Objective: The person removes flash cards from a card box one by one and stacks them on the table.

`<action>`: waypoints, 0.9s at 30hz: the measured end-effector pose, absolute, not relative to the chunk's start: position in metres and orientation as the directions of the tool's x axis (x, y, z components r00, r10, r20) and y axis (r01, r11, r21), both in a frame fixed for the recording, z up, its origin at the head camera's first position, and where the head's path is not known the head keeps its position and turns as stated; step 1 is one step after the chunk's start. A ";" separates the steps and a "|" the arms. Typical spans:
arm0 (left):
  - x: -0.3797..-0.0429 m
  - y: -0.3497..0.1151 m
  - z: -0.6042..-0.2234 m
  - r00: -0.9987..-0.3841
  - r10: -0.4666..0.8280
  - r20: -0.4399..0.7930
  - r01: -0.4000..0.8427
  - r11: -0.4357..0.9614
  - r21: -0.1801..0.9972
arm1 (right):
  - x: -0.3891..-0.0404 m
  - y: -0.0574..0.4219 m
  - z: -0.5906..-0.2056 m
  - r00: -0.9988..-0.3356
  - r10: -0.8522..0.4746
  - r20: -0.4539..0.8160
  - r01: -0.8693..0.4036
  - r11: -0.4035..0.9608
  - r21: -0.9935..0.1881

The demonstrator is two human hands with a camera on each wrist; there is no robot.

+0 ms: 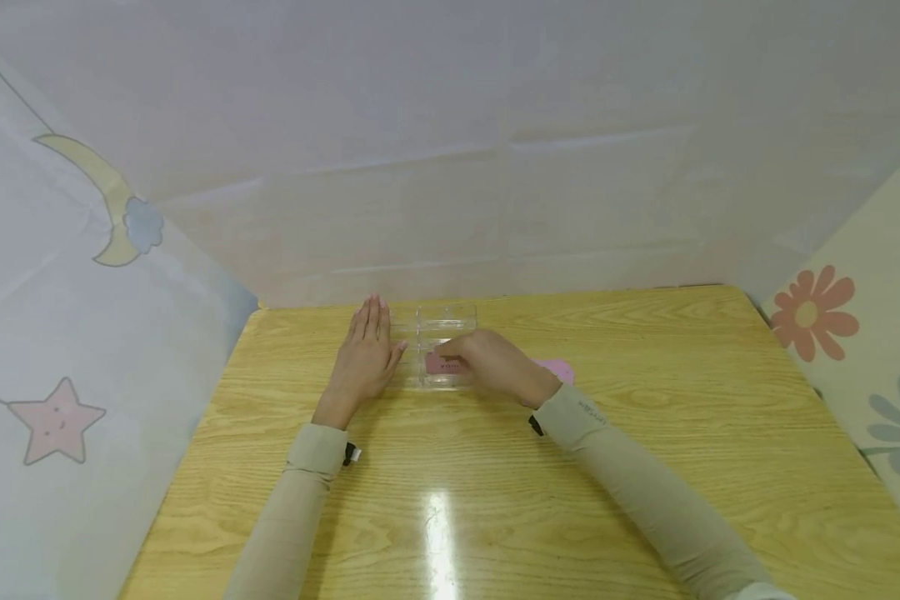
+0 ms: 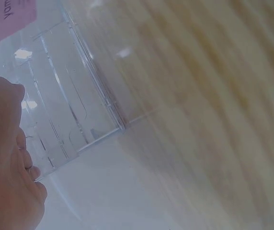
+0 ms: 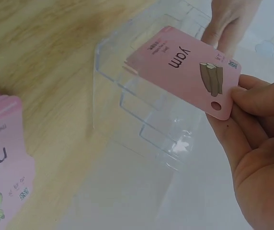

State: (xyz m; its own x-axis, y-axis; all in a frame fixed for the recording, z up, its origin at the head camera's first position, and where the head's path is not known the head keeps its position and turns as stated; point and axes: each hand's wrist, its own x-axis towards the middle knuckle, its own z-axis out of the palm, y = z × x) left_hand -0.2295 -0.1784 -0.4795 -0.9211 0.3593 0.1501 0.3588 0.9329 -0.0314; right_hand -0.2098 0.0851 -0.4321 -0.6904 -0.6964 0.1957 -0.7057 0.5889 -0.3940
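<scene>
My right hand (image 1: 504, 367) pinches a pink flash card (image 3: 185, 72) by its holed end, between thumb and fingers. The card reads "yam" and pictures brown tubers. Its far end reaches into the front of a clear plastic tiered rack (image 1: 447, 315), whose stepped side shows in the right wrist view. Fingers straight and pointing away, my left hand (image 1: 363, 354) lies along the rack's left side. In the left wrist view, the left thumb (image 2: 7, 91) overlaps the clear tiers (image 2: 60, 91).
A pile of pink flash cards (image 3: 3, 153) lies on the wooden table (image 1: 420, 467), right of the rack and partly behind my right wrist in the head view. Pale walls (image 1: 450, 208) stand behind the table and at both sides.
</scene>
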 end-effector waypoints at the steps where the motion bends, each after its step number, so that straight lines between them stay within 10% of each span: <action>1: -0.230 -0.178 -0.480 -0.920 0.360 0.154 0.359 0.933 -0.034 | -0.210 0.086 -0.431 -0.695 -0.690 0.203 -0.701 0.587 -0.404; 27: -0.231 -0.179 -0.479 -0.915 0.374 0.148 0.372 0.927 -0.042 | -0.220 0.130 -0.414 -0.819 -0.554 0.147 -0.469 0.500 -0.728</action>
